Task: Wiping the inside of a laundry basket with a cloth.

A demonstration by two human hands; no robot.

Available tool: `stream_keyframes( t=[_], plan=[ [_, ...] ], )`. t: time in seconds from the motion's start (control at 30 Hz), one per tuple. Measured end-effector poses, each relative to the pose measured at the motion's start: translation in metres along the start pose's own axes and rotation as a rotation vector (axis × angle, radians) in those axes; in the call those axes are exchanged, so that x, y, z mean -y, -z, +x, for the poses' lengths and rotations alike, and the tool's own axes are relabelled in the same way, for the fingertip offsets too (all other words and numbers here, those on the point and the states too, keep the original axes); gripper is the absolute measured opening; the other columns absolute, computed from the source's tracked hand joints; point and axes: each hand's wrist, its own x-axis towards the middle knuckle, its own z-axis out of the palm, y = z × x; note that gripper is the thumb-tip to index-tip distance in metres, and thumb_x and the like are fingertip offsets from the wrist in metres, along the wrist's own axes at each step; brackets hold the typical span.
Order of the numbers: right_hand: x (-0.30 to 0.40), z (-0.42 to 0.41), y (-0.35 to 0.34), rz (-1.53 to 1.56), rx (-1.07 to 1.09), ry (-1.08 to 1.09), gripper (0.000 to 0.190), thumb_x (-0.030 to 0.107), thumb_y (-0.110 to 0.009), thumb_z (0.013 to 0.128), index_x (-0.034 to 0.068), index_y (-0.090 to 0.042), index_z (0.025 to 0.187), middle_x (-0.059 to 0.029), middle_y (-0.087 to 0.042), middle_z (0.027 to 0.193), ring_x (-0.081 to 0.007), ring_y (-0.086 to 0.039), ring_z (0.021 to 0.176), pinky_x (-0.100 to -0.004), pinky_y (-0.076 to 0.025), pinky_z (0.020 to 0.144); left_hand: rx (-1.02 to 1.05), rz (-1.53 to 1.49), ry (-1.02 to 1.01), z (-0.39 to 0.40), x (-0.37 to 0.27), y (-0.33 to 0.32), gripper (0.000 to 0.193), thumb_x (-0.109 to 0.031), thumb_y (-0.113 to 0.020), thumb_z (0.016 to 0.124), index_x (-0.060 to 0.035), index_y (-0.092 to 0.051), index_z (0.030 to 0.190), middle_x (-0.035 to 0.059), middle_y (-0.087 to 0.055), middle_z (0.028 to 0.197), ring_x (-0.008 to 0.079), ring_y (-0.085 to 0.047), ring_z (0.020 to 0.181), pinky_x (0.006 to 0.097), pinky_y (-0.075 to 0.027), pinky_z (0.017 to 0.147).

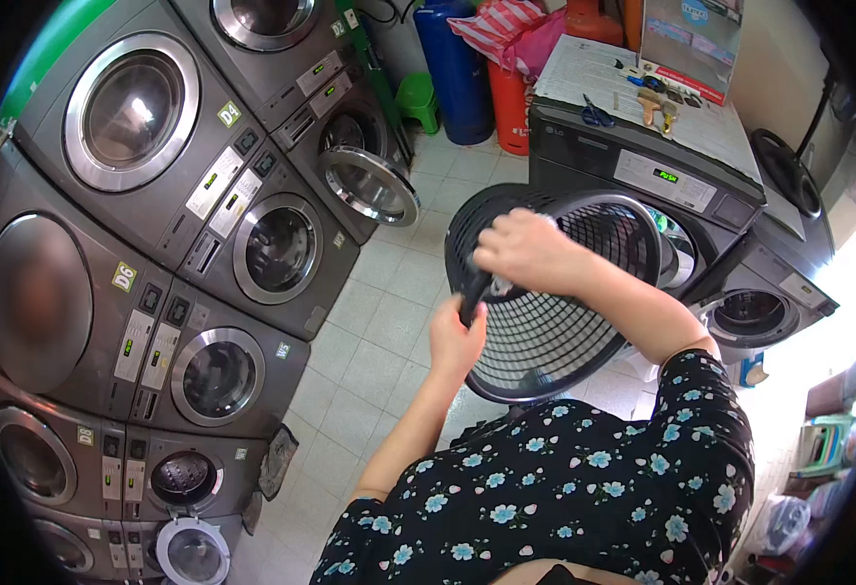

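Note:
A dark plastic mesh laundry basket [556, 344] is tilted in front of my torso, its wide mouth facing me. My left hand [458, 333] grips the lower end of a dark item [476, 289], perhaps cloth, at the basket's left side. Just above, my right hand [523, 252] reaches across the basket with curled fingers at the item's upper end; the fingers hide what they hold. A small whitish thing shows below my right palm. Beyond the basket, a front-loading machine [665, 175] has its round opening partly hidden by the basket.
Stacked washers and dryers line the left side; one washer door [373, 186] hangs open into the aisle. Behind stand a green stool [418, 102], a blue cylinder [457, 73] and a red cylinder [510, 110]. Scissors [596, 113] lie on the machine top. Another open-fronted machine [801, 285] stands right.

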Motion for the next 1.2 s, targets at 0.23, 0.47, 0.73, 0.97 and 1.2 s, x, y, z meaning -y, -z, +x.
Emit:
stream_keyframes(
  t=[0.23, 0.47, 0.73, 0.97, 1.2],
  plan=[
    [-0.062, -0.039, -0.056, 0.394, 0.072, -0.493, 0.033, 0.002, -0.068, 0.066, 0.006, -0.062, 0.098, -0.0104, -0.062, 0.101, -0.0315, -0.056, 0.108, -0.0440, -0.045, 0.090, 0.052, -0.205, 0.149, -0.036, 0.029, -0.019, 0.023, -0.001, -0.055, 0.075, 0.0035, -0.064, 0.096, 0.0173, -0.070, 0.082, 0.0213, -0.068, 0.077, 0.0324, -0.051, 0.071],
    [0.006, -0.005, -0.071, 0.093, 0.012, -0.080, 0.008, 0.016, -0.064, 0.071, 0.008, -0.064, 0.072, -0.0073, -0.062, 0.076, -0.0272, -0.061, 0.072, -0.0380, -0.051, 0.065, 0.078, -0.170, 0.212, -0.037, 0.029, -0.017, 0.025, -0.001, -0.054, 0.071, 0.0034, -0.063, 0.094, 0.0235, -0.067, 0.081, 0.0402, -0.067, 0.079, 0.0406, -0.052, 0.070],
    [-0.077, -0.047, -0.100, 0.478, -0.172, -0.372, 0.030, 0.008, -0.071, 0.067, 0.007, -0.067, 0.096, -0.0140, -0.066, 0.095, -0.0344, -0.061, 0.096, -0.0434, -0.048, 0.084, 0.076, -0.181, 0.190, -0.038, 0.012, -0.016, 0.023, 0.000, -0.055, 0.071, 0.0032, -0.062, 0.093, 0.0227, -0.066, 0.078, 0.0386, -0.067, 0.075, 0.0393, -0.051, 0.067],
    [0.035, 0.002, -0.065, 0.090, 0.074, 0.097, 0.012, 0.015, -0.064, 0.074, 0.011, -0.060, 0.085, -0.0051, -0.061, 0.088, -0.0236, -0.059, 0.089, -0.0376, -0.046, 0.082, 0.081, -0.144, 0.246, -0.044, 0.031, -0.014, 0.023, -0.001, -0.056, 0.072, 0.0034, -0.062, 0.093, 0.0210, -0.068, 0.080, 0.0335, -0.068, 0.076, 0.0373, -0.051, 0.069],
    [-0.074, -0.041, -0.110, 0.437, -0.161, -0.332, 0.039, 0.001, -0.068, 0.066, 0.006, -0.066, 0.105, -0.0143, -0.066, 0.103, -0.0357, -0.061, 0.101, -0.0427, -0.049, 0.087, 0.075, -0.235, 0.250, -0.045, 0.023, -0.010, 0.028, 0.001, -0.053, 0.073, 0.0041, -0.063, 0.099, 0.0132, -0.068, 0.080, 0.0164, -0.063, 0.074, 0.0293, -0.049, 0.069]
  ],
)
